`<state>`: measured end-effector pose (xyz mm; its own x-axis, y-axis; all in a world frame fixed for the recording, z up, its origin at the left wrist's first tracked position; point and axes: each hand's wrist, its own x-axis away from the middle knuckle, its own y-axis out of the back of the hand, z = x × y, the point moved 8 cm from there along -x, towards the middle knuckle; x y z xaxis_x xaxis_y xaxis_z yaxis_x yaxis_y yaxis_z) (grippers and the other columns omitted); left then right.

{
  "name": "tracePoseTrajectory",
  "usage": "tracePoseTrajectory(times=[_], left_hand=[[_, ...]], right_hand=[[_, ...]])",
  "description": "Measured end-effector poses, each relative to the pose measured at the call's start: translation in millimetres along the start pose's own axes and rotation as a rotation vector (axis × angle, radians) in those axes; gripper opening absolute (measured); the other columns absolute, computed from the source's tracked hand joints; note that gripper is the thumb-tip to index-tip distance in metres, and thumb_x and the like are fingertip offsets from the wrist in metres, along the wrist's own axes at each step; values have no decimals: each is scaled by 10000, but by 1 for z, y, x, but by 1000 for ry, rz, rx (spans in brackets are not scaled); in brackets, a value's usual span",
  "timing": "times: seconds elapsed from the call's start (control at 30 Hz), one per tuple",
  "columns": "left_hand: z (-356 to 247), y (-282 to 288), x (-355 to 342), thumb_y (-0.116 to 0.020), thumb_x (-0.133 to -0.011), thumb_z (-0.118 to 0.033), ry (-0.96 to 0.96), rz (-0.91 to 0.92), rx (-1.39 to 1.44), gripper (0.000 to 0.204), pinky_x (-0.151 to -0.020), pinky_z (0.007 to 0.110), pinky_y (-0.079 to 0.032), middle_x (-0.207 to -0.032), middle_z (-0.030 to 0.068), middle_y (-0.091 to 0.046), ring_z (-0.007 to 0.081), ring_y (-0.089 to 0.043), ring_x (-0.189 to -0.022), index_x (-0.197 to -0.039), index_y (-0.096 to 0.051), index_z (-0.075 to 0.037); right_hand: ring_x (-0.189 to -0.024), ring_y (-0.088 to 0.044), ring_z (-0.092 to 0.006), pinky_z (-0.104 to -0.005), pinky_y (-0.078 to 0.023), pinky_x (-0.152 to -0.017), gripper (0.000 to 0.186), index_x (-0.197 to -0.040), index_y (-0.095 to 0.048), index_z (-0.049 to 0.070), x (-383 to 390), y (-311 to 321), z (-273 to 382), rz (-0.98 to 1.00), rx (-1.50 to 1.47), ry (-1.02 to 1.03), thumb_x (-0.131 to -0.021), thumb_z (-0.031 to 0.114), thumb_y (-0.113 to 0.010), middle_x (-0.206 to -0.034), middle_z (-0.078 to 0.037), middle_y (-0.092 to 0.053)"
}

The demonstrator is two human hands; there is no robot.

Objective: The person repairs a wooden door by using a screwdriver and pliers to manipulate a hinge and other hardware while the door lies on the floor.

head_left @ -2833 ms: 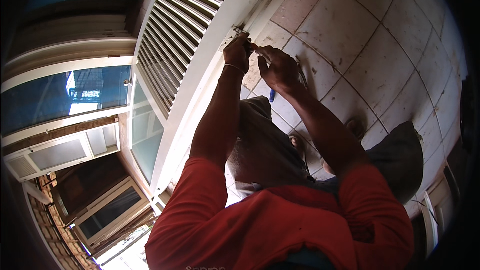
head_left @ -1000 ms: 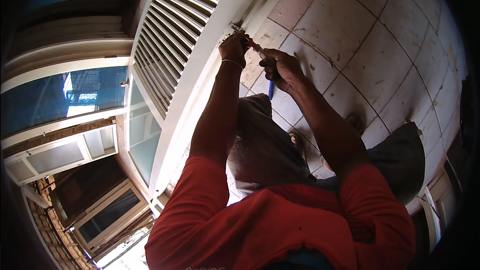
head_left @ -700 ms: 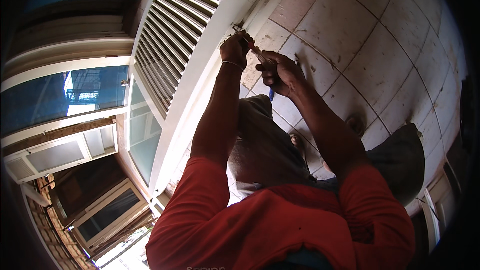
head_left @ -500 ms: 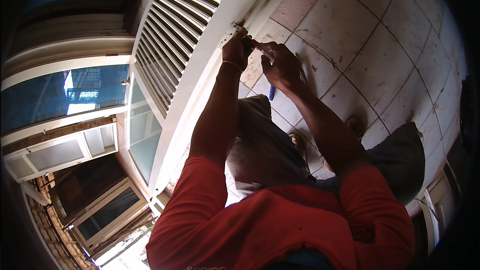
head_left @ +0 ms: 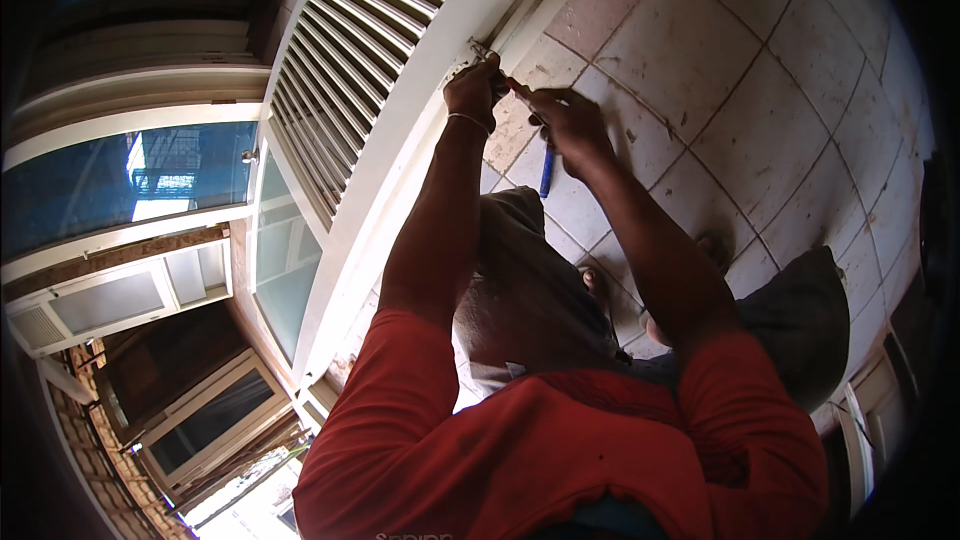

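My left hand (head_left: 470, 95), with a light band at its wrist, is closed at the edge of a white louvered door (head_left: 400, 110). Its fingers are bunched beside a small metal fitting (head_left: 480, 48) on that edge; what they grip is hidden. To its right, my right hand (head_left: 570, 125) is closed around a slim tool with a red part (head_left: 514, 84) pointing at the left fingers; its kind is unclear. Below the right hand shows a long blue handle (head_left: 547, 172), its upper end hidden by the hand. I cannot tell whether it lies on the floor or is held.
Dirty pale floor tiles (head_left: 690, 50) spread to the right of the door. My bent knees in dark trousers (head_left: 530, 290) are close below the hands. A blue glazed panel (head_left: 190, 175) and white-framed windows stand at the left.
My right hand has turned slightly and drawn a little away from the left, showing more of the red part and blue handle. My left hand stays at the door edge.
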<state>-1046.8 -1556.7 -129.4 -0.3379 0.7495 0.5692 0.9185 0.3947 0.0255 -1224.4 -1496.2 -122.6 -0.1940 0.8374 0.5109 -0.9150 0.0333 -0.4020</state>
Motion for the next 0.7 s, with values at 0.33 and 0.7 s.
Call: tracePoseTrajectory(times=[0.33,0.7], left_hand=[[1,1,-7,-641,-883,-75,-23,18,66,154,-584,340,-541,-733,141,-634,250,-631,-608,-937,-633,68],[0,-5,-4,-563,-926,-86,3,67,162,184,-630,343,-547,-810,148,-646,264,-640,-699,-1000,-626,70]], right_hand=[[-623,-623,-210,-351,-516,-589,339,-1068,-619,26,11,-11,-15,73,-329,-281,-834,261,-687,-749,-147,-644],[-538,-491,-83,-226,-406,-470,272,-1109,-591,9,13,-18,-6,145,-609,-301,-913,196,-615,-814,-81,-605]])
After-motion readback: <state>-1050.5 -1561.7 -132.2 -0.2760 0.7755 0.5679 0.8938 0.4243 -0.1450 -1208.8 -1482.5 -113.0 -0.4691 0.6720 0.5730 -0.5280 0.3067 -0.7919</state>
